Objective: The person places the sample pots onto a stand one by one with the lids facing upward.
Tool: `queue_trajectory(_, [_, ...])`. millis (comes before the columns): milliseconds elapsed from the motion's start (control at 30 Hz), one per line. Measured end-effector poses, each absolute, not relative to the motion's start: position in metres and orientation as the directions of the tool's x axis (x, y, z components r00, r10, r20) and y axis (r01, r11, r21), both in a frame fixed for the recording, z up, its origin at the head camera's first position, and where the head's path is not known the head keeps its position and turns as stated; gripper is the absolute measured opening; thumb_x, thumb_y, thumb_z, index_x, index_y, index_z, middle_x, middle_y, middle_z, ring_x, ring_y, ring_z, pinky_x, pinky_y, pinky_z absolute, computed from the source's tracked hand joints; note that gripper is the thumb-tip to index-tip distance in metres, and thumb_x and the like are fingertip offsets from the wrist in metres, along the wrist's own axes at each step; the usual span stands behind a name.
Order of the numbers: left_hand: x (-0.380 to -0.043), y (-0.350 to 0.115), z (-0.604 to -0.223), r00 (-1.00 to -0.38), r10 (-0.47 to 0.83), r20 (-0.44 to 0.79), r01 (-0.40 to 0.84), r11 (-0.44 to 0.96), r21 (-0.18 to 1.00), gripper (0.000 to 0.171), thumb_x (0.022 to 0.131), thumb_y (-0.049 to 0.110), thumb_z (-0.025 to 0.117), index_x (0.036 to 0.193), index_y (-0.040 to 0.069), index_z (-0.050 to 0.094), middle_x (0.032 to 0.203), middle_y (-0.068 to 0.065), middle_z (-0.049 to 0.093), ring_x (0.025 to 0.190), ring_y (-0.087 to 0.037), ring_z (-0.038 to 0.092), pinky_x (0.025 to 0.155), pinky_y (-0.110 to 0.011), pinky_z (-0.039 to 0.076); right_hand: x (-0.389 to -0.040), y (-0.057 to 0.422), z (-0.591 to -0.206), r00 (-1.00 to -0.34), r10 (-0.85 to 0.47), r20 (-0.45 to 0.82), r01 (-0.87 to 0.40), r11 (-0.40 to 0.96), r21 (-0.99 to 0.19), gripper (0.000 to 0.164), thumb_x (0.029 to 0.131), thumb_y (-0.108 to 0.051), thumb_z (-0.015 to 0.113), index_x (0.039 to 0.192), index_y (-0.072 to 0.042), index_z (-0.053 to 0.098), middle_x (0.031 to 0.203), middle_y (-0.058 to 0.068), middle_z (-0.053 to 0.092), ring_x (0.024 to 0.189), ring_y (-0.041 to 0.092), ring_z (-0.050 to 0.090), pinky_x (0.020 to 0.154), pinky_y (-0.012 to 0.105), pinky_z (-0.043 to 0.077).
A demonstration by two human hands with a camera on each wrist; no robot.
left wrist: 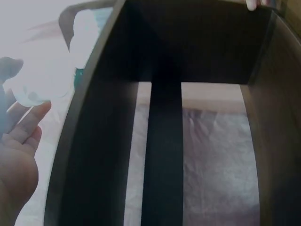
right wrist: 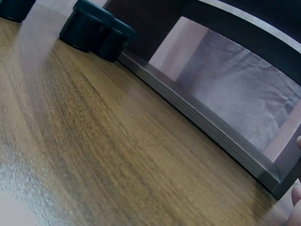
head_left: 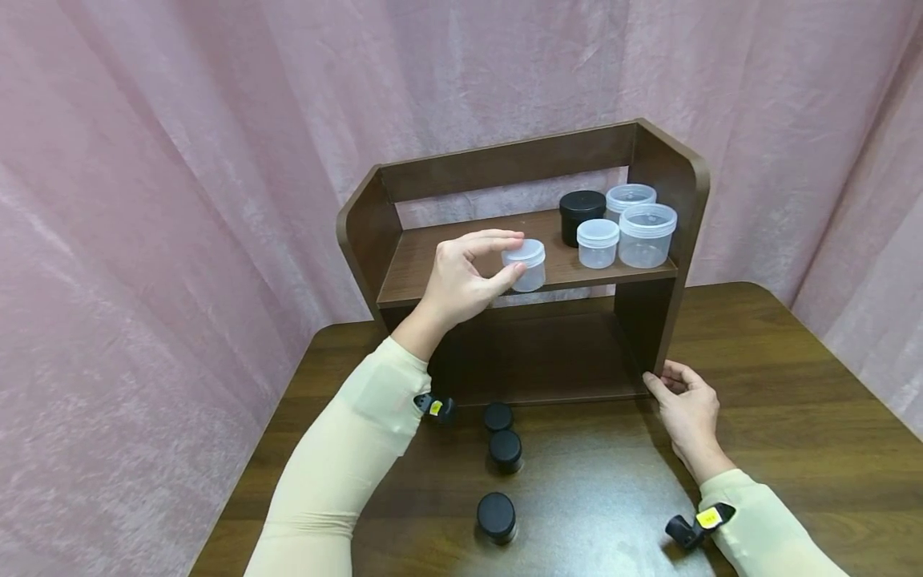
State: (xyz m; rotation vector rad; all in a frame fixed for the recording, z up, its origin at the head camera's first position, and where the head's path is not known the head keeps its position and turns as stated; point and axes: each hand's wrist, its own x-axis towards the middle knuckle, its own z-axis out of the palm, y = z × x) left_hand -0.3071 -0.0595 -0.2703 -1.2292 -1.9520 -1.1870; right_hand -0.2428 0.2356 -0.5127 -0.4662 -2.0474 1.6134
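My left hand (head_left: 465, 276) holds a small clear plastic jar (head_left: 532, 268) between thumb and fingers, in front of the upper board's front edge. In the left wrist view that jar (left wrist: 42, 84) is washed out by glare. At the lower front corner of the brown wooden shelf (head_left: 508, 164), my right hand (head_left: 688, 409) grips the right side panel, thumb at its front edge. Right of the held jar, on the upper board, stand a black jar (head_left: 582, 218), a small clear jar (head_left: 598, 250), a larger clear jar (head_left: 646, 242) and another clear jar (head_left: 630, 195) partly hidden behind it.
Three small black-lidded jars stand on the wooden table (head_left: 779, 401) before the shelf: one near its base (head_left: 497, 417), one just in front (head_left: 505, 449), one nearer me (head_left: 496, 515). A pink curtain (head_left: 216, 200) hangs behind the table.
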Motion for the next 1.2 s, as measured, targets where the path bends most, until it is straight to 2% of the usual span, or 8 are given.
queue_trajectory(133, [-0.322,-0.054,-0.268,-0.5,0.438,0.747,0.865,0.291,0.409,0.028,0.08,0.016,0.079,0.105,0.004,0.075,0.111,-0.005,0.07,0.106,-0.011,0.064,0.09,-0.024,0.048,-0.243,0.236,-0.513,-0.82,0.546,0.171,-0.034,0.253,-0.967,0.035,0.085,-0.022,0.075,0.113,-0.004,0.066,0.093,-0.003,0.061,0.082,0.002,0.054,0.055,0.012,0.046])
queue_trajectory(333, [-0.335,-0.044,-0.259,-0.574,0.483,0.661,0.814,0.426,0.396,0.031,0.082,0.02,0.078,0.108,0.005,0.074,0.113,-0.003,0.07,0.109,-0.009,0.063,0.092,-0.019,0.045,-0.245,0.236,-0.512,-0.816,0.549,0.179,-0.038,0.259,-0.965,0.034,0.085,-0.022,0.075,0.112,-0.004,0.066,0.092,-0.006,0.06,0.082,0.002,0.054,0.058,0.012,0.044])
queue_trajectory(667, [-0.354,-0.029,-0.258,-0.683,0.466,0.563,0.724,0.532,0.438,0.034,0.086,0.023,0.074,0.117,0.01,0.071,0.122,0.003,0.066,0.117,-0.004,0.056,0.088,-0.018,0.043,-0.244,0.236,-0.512,-0.816,0.548,0.183,-0.045,0.256,-0.966,0.035,0.085,-0.021,0.075,0.113,-0.002,0.066,0.092,-0.005,0.061,0.081,0.002,0.053,0.059,0.011,0.044])
queue_trajectory(800, [-0.358,-0.027,-0.259,-0.7,0.457,0.549,0.709,0.54,0.454,0.035,0.087,0.024,0.073,0.119,0.01,0.069,0.124,0.005,0.064,0.12,-0.003,0.053,0.094,-0.023,0.043,-0.244,0.235,-0.513,-0.819,0.546,0.179,-0.041,0.255,-0.966,0.035,0.085,-0.021,0.075,0.113,-0.002,0.066,0.093,-0.004,0.061,0.082,0.002,0.054,0.06,0.01,0.044])
queue_trajectory(1000, [-0.362,-0.026,-0.258,-0.686,0.466,0.559,0.721,0.538,0.436,0.038,0.088,0.026,0.072,0.122,0.01,0.067,0.126,0.005,0.063,0.121,-0.004,0.052,0.1,-0.017,0.037,-0.245,0.237,-0.511,-0.823,0.54,0.174,-0.05,0.238,-0.97,0.037,0.085,-0.02,0.075,0.115,-0.002,0.065,0.095,-0.002,0.061,0.082,0.002,0.053,0.06,0.01,0.045])
queue_trajectory(1200, [-0.366,-0.025,-0.258,-0.677,0.468,0.567,0.726,0.55,0.412,0.038,0.088,0.026,0.071,0.123,0.01,0.066,0.127,0.006,0.062,0.123,-0.005,0.051,0.101,-0.015,0.035,-0.247,0.237,-0.511,-0.827,0.537,0.167,-0.042,0.237,-0.971,0.039,0.084,-0.02,0.075,0.117,-0.002,0.064,0.095,-0.004,0.061,0.082,0.0,0.053,0.059,0.01,0.045])
